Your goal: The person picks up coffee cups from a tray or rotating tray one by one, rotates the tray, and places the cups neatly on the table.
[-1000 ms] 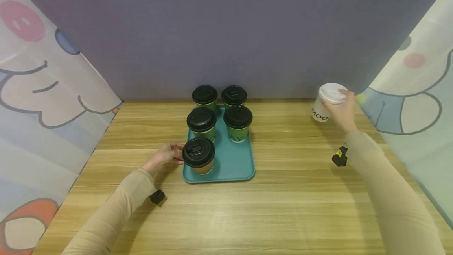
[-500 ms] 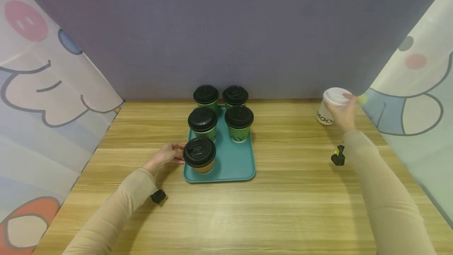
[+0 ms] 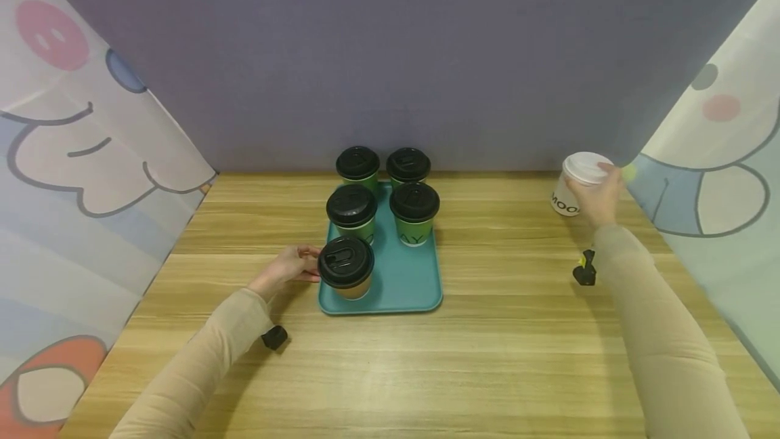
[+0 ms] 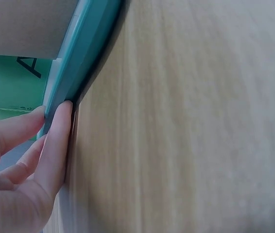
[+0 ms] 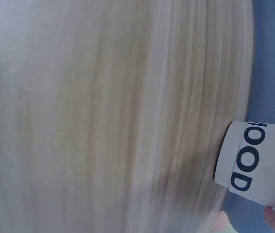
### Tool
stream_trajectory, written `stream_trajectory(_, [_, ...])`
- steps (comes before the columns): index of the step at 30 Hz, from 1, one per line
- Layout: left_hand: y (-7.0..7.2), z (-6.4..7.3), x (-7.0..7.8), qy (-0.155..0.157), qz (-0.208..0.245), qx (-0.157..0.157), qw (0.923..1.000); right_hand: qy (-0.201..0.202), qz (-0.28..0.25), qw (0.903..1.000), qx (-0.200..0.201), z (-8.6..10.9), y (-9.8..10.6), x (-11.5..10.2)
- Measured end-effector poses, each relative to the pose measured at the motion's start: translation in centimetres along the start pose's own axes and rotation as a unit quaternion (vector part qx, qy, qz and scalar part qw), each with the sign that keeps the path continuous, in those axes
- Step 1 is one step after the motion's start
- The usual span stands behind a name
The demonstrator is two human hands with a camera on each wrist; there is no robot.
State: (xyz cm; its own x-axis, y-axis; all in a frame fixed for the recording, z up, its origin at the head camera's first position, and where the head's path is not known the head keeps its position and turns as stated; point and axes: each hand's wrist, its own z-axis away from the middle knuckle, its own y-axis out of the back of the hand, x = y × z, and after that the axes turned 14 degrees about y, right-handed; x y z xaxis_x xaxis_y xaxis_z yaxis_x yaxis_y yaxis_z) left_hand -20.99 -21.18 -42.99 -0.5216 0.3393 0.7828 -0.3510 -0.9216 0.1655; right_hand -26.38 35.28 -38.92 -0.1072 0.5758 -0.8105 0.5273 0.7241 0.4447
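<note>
We find the left hand (image 3: 286,268) pinching the teal tray (image 3: 407,286) by its left rim, the right hand (image 3: 598,200) gripping the white cup (image 3: 565,196) near the wooden table's (image 3: 500,330) back edge, wide tabletop between, "MOOD" legible there, "AY" on a green cup (image 3: 414,225).

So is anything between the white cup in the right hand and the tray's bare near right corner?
Nothing visible: only tabletop lies between the white cup and that part of the tray; the front-right green cup sits farther back.
</note>
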Motion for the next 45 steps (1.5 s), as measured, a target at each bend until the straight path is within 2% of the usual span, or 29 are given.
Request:
stream_trajectory(10, [0.0, 0.0, 0.1, 0.006, 0.006, 0.001, 1.0000, 0.012, -0.003, 0.9999, -0.009, 0.1, -0.1, 0.2])
stream_trajectory(20, [0.0, 0.0, 0.1, 0.015, 0.007, 0.001, 0.9999, 0.036, 0.025, 0.9963, -0.073, 0.6, 0.7, 0.4])
stream_trajectory(27, [-0.1, 0.0, 0.1, 0.020, 0.004, 0.007, 0.9998, 0.050, 0.043, 0.9930, -0.098, 0.8, 1.6, 0.1])
stream_trajectory(33, [-0.1, 0.0, 0.2, 0.019, 0.000, 0.010, 0.9998, 0.114, 0.098, 0.9821, -0.114, 1.4, 2.5, -0.9])
stream_trajectory(38, [-0.1, 0.0, 0.1, 0.019, -0.006, 0.010, 0.9997, 0.178, 0.120, 0.9717, -0.097, 2.3, 2.8, -2.2])
stream_trajectory(45, [0.0, -0.1, 0.2, 0.020, -0.007, 0.008, 0.9997, 0.292, 0.127, 0.9451, -0.074, 3.1, 1.5, -4.2])
